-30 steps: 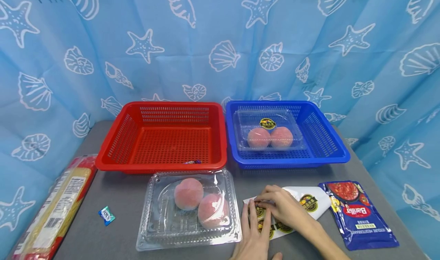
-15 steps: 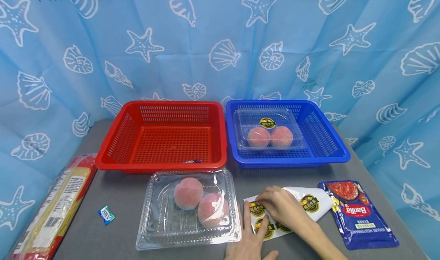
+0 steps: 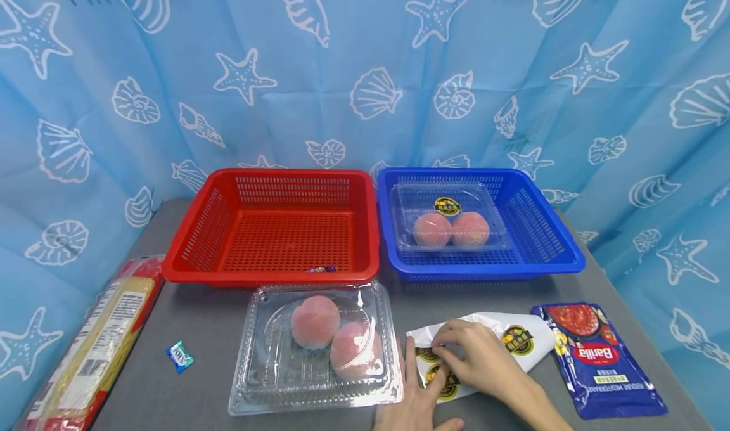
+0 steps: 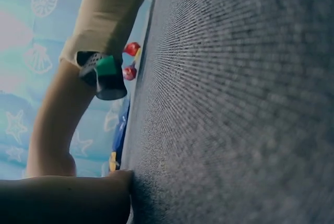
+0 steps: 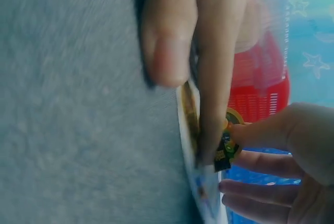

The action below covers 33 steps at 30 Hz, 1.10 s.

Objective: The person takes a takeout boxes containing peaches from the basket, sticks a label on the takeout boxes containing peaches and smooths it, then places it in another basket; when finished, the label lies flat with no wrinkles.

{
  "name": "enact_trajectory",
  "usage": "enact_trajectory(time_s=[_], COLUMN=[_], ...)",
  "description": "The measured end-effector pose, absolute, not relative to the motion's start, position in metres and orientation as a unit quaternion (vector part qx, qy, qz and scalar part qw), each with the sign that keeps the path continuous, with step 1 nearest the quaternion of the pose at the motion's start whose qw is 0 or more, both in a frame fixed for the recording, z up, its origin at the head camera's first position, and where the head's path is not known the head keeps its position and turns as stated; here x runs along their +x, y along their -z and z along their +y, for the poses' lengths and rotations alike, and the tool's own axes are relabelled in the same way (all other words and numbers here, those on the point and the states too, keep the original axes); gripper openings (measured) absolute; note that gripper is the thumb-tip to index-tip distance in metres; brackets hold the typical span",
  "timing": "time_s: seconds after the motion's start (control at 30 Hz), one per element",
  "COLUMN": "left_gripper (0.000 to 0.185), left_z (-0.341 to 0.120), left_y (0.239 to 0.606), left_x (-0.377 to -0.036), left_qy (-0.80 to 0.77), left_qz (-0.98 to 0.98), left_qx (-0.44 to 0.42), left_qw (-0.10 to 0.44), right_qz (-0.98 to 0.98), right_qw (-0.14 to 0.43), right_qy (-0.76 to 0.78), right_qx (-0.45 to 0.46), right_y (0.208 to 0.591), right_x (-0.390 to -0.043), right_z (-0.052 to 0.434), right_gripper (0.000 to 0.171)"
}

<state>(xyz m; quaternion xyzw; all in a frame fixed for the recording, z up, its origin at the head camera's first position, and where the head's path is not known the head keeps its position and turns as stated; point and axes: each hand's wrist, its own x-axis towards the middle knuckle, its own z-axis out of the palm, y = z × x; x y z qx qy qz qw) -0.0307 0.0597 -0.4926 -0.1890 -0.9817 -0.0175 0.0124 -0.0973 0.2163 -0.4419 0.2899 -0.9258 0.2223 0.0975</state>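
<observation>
Now the right hand (image 3: 476, 361) has its fingers pinched on one round sticker (image 5: 225, 151), lifting its edge vs. 1 s ago, while the left hand (image 3: 415, 402) lies flat, fingers straight, on the sticker sheet (image 3: 485, 345) at near right of the tabletop (image 3: 205, 348), so peeling seems begun.

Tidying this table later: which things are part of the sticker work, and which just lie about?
In hand: sticker sheet, right hand, left hand, clear peach box.
Lying about: red basket, blue basket, sauce pouch, pasta pack, candy.
</observation>
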Motion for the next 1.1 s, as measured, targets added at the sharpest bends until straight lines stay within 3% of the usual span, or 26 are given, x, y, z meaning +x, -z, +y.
enact_trajectory(time_s=[0.27, 0.4, 0.53, 0.83, 1.1], left_gripper=[0.077, 0.075, 0.073, 0.076, 0.063], left_z=[0.058, 0.056, 0.055, 0.056, 0.056], left_y=[0.491, 0.495, 0.496, 0.494, 0.488], left_x=[-0.035, -0.034, -0.032, -0.032, -0.037], left_qy=[0.037, 0.02, 0.018, -0.021, -0.001], left_qz=[-0.979, -0.978, -0.977, -0.975, -0.97], left_qx=[-0.2, -0.204, -0.208, -0.217, -0.235], left_qw=[0.008, 0.045, 0.051, 0.046, 0.058], right_qz=[-0.899, -0.895, -0.879, -0.883, -0.826], right_qw=[0.111, 0.064, 0.041, 0.118, 0.015], right_qy=[-0.291, -0.309, -0.318, -0.323, -0.528], right_qx=[0.309, 0.315, 0.353, 0.318, 0.198], right_y=[0.433, 0.438, 0.446, 0.435, 0.406], right_x=[-0.088, -0.088, -0.091, -0.086, -0.089], right_z=[0.227, 0.231, 0.229, 0.227, 0.221], right_gripper=[0.023, 0.013, 0.015, 0.031, 0.02])
